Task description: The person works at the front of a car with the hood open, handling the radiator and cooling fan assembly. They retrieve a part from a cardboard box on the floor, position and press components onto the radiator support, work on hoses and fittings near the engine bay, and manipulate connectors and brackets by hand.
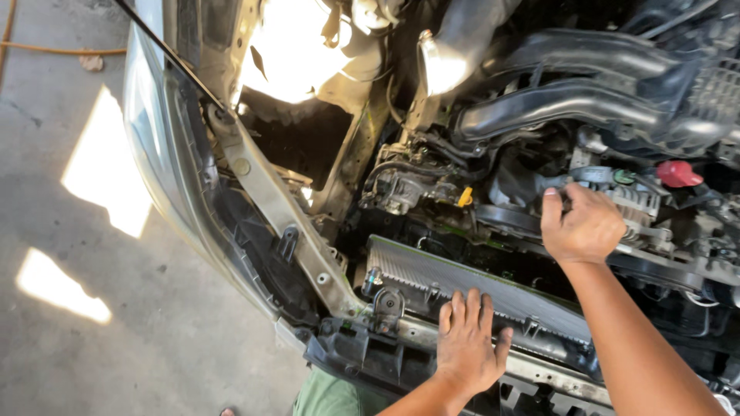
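Head view: left hand [467,345] flat on radiator [432,279]; right hand [582,225] at alternator [636,202].

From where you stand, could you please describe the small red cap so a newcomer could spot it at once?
Start at the open engine bay and go to its far right side, past the right hand. Just above and right of that hand sits the small red plastic cap, the only bright red part among black and grey ones.

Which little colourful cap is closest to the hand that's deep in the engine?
The small green round cap, just beside the right hand. The red plastic cap sits farther right; the yellow one is far left.
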### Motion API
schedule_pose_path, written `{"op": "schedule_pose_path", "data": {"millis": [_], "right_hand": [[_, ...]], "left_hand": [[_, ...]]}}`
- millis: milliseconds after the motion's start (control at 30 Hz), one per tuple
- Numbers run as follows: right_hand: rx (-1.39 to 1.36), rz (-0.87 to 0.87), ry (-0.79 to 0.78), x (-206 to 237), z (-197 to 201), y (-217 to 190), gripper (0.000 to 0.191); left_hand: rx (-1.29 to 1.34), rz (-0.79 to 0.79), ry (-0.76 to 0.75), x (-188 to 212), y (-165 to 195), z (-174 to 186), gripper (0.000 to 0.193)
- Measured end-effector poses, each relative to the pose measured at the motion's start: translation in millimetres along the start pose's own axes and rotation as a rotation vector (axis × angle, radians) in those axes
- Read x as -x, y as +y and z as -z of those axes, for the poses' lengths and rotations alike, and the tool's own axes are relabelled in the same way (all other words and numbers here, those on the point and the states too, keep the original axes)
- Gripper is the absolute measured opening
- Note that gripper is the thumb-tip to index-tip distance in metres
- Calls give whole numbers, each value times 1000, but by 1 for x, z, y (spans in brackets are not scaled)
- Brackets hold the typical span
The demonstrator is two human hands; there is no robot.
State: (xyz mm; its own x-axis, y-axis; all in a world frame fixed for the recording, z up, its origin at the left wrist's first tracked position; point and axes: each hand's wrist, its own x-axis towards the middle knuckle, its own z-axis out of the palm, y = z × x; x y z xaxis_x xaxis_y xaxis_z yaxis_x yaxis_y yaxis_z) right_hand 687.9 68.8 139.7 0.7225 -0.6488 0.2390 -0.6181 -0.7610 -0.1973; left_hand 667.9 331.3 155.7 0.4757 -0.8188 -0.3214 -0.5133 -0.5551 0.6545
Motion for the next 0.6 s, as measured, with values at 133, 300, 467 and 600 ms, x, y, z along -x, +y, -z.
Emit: {"op": "schedule_pose_path", "data": {"millis": [133, 300, 467, 600], "right_hand": [[-29, 15, 30, 0, -1, -1, 33], [-19, -33, 10, -3, 1, -5, 36], [-51, 16, 47, -3, 0, -1, 33], [-51, 22, 31, -2, -1, 2, 31]], "left_hand": [[8, -4, -6, -2, -1, 7, 68], [61, -62, 67, -8, 6, 42, 64], [353, 155, 78, -38, -3, 101, 23], [326, 102, 456, -107, -80, 150, 9]]}}
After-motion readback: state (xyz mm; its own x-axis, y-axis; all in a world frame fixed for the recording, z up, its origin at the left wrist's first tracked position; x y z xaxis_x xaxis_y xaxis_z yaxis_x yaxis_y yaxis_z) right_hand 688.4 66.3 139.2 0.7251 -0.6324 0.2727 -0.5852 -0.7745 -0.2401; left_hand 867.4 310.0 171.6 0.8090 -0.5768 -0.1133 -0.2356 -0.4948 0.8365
